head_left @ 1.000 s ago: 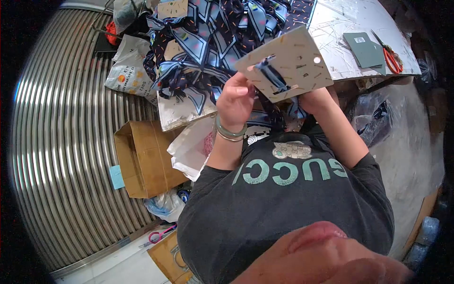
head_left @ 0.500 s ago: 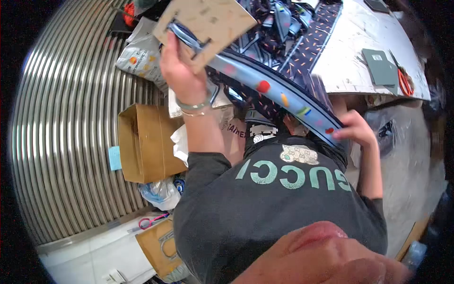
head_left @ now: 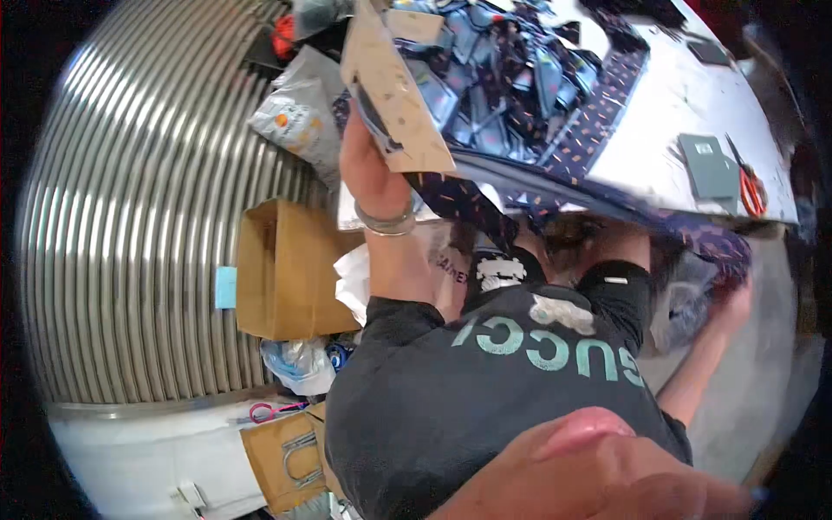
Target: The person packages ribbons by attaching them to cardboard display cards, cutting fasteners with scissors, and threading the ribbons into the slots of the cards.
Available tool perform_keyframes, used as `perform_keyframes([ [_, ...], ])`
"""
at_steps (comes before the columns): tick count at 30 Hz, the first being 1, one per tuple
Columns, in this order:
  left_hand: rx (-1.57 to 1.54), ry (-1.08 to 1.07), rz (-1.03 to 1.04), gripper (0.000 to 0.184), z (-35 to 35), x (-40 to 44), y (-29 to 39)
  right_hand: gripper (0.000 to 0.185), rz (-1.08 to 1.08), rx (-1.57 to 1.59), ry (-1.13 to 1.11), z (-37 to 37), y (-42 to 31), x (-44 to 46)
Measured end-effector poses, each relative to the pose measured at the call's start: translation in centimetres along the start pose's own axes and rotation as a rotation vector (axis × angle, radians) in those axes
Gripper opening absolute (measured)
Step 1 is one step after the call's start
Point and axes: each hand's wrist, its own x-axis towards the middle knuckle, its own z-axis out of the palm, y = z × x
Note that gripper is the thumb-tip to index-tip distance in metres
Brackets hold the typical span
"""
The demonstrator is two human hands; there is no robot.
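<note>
My left hand (head_left: 371, 165), with bracelets at its wrist, is closed around a beige printed card (head_left: 394, 95), tilted on edge. A dark loop of fabric shows at the card's slot. From the card a long, narrow printed scarf (head_left: 555, 185) stretches across in front of me to the right. My right hand (head_left: 732, 303) is out at the far right, closed on the scarf's other end; its fingers are partly hidden and blurred. Just beyond the card lies a heap of similar blue and navy printed scarves (head_left: 494, 78) on the white table (head_left: 633, 130).
At the table's right are orange-handled scissors (head_left: 752, 192) and grey-green cards (head_left: 709, 169). A cardboard box (head_left: 290, 269) stands by the ribbed metal shutter (head_left: 147, 234) at left. Above the box is a white plastic bag (head_left: 299, 117). A clear plastic bag (head_left: 680, 303) hangs below the table edge.
My right hand has swung outward and down to the right, stretching the scarf. The card has turned more edge-on, and the scarf shows its dark side more. The view has shifted slightly.
</note>
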Motion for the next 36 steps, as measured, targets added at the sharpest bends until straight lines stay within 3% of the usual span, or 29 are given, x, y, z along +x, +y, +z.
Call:
perform_keyframes([
  [1,0.032,0.007,0.034,0.041,0.4,-0.1,0.5,0.036,0.191,0.164,0.270,2.0,-2.4,0.2],
  [2,0.096,-0.039,0.097,0.041,1.3,-0.4,0.4,0.038,0.212,0.217,-0.013,-10.2,2.3,7.6],
  [4,0.309,-0.035,0.175,0.042,1.4,-0.2,0.4,0.041,0.131,0.360,-0.047,-9.0,-1.4,6.5],
  [6,0.666,-0.059,0.272,0.041,0.2,-0.2,0.5,0.042,-0.055,0.488,-0.364,-8.1,-4.4,4.8],
  [7,0.667,-0.056,0.272,0.041,0.1,-0.2,0.3,0.042,-0.052,0.487,-0.366,-8.3,-5.7,5.8],
  [8,0.574,-0.031,0.242,0.041,0.2,-0.1,-0.2,0.043,-0.089,0.578,-0.478,-7.7,-7.3,6.9],
  [10,0.440,0.074,0.156,0.040,0.9,-0.3,-1.2,0.046,-0.173,0.409,-0.448,-2.2,-8.6,6.5],
  [14,-0.583,-0.576,-0.186,0.009,1.4,-0.4,-6.8,0.053,-0.361,-0.038,-0.557,19.1,-8.5,-3.2],
  [16,-0.872,-0.774,-0.336,0.010,3.0,-0.6,-9.5,0.057,-0.485,-0.088,-0.721,26.0,-8.6,-6.9],
  [18,-1.036,-0.862,-0.405,0.009,4.1,-1.2,-10.9,0.059,-0.419,-0.055,-0.902,30.1,-9.3,-9.0],
  [20,-1.072,-0.858,-0.432,0.009,4.0,-1.7,-11.8,0.057,-0.106,0.114,-1.060,31.7,-8.8,-8.8],
  [21,-1.086,-0.825,-0.445,0.009,3.9,-2.0,-12.1,0.048,-0.039,0.122,-1.114,32.0,-8.5,-8.7],
  [24,-1.130,-0.723,-0.523,0.009,3.5,-2.8,-12.6,0.032,-0.332,-0.022,-1.057,32.9,-6.8,-10.3],
  [26,-1.135,-0.809,-0.482,0.008,3.4,-2.7,-13.2,0.016,-0.562,-0.161,-1.025,32.8,-7.0,-9.8],
  [28,-1.098,-0.714,-0.507,0.009,3.4,-3.3,-12.9,0.015,-0.341,-0.133,-1.004,32.6,-7.1,-9.2],
  [30,-1.100,-0.708,-0.523,0.010,3.4,-3.4,-13.0,0.015,-0.342,-0.166,-0.969,32.8,-7.1,-9.4],
  [32,-1.110,-0.708,-0.536,0.011,3.2,-3.6,-13.3,0.014,-0.547,-0.116,-0.940,33.3,-7.0,-10.0],
  [36,-1.114,-0.672,-0.508,0.012,3.5,-3.8,-13.1,0.014,-0.526,-0.293,-1.021,32.5,-8.0,-10.5],
])
